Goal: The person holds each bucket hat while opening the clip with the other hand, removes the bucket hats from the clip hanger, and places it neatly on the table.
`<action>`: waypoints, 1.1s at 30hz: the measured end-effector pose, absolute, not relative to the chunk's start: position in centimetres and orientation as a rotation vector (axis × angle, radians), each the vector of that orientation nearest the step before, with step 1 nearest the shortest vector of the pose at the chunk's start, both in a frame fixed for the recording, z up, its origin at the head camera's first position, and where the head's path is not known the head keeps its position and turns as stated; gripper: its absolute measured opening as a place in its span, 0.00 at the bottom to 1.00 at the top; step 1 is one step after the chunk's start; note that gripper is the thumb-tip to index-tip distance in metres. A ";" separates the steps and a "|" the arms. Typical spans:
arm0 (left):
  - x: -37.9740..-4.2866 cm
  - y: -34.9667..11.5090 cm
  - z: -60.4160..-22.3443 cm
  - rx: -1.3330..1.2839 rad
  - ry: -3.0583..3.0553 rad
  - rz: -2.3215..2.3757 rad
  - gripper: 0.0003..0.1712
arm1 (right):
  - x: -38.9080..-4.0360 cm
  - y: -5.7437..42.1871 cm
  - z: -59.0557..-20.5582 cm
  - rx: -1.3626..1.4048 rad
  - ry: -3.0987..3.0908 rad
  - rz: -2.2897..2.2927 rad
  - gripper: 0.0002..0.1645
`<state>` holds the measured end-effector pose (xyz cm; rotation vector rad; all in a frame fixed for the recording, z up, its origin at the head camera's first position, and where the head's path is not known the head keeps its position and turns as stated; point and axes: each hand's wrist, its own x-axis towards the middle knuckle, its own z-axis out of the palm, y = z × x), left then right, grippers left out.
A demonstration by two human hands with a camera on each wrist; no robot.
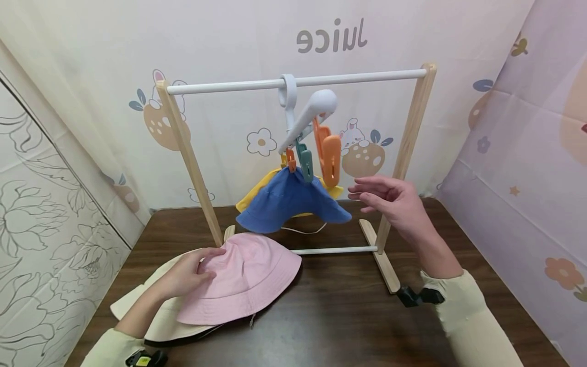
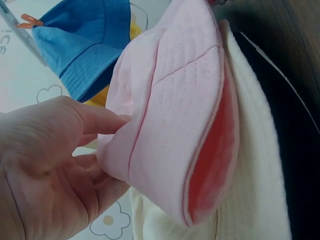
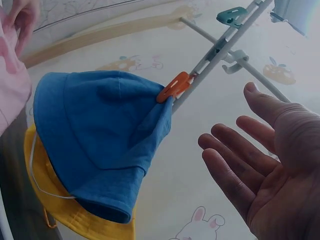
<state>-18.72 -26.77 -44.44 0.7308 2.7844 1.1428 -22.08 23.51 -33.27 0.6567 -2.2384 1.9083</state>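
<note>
My left hand (image 1: 188, 272) pinches the crown of a pink bucket hat (image 1: 257, 275), thumb and fingers on either side of the cloth in the left wrist view. Under that hat lie a cream hat (image 1: 162, 321) and a dark one (image 2: 265, 120). My right hand (image 1: 392, 204), fingers loosely extended and holding nothing, is just right of the hanging hats. A blue bucket hat (image 1: 284, 201) hangs by clips from a white hanger (image 1: 302, 120), with a yellow hat (image 1: 249, 196) behind it. Nearest my right fingers is a large orange clip (image 1: 331, 160); a teal clip (image 1: 304, 162) is beside it.
A wooden rack with a white top rail (image 1: 357, 79) carries the hanger. Its wooden posts (image 1: 415, 120) stand on a dark brown table (image 1: 330, 311), with a white lower bar (image 1: 339, 250) between them. Printed curtains (image 1: 229, 41) surround the table.
</note>
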 end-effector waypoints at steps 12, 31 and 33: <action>-18.5 -27.0 -44.9 0.710 2.926 1.013 0.28 | -21.7 24.6 -33.6 0.648 -2.192 1.943 0.20; -18.7 -27.1 -43.6 0.706 2.943 1.096 0.24 | -21.5 24.8 -33.0 0.657 -2.174 1.947 0.20; -18.7 -27.1 -43.2 0.707 2.943 1.101 0.23 | -21.5 24.8 -32.8 0.667 -2.169 1.940 0.20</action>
